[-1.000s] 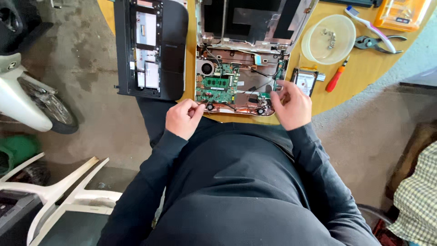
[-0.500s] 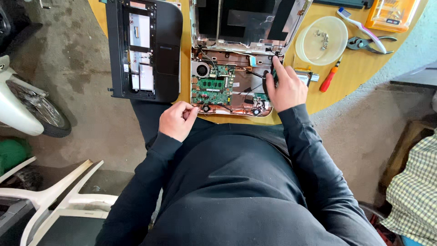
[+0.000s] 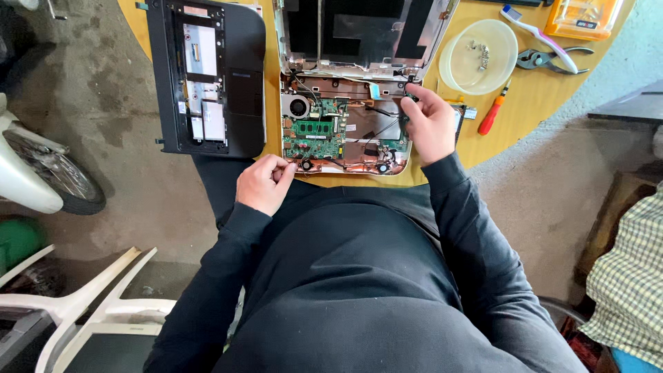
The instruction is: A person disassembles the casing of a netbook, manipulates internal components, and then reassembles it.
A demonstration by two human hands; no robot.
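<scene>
The opened laptop [image 3: 345, 131] lies on the counter [image 3: 442, 169] between both hands: left hand [image 3: 264, 183] curled at its near edge, right hand [image 3: 429, 124] pinching a small dark part inside.

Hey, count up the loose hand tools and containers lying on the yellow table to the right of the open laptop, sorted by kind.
Screwdriver, red handle: 1
Pliers: 1
Toothbrush: 1
Round clear dish holding small screws: 1
Orange plastic case: 1
Total: 5
</scene>
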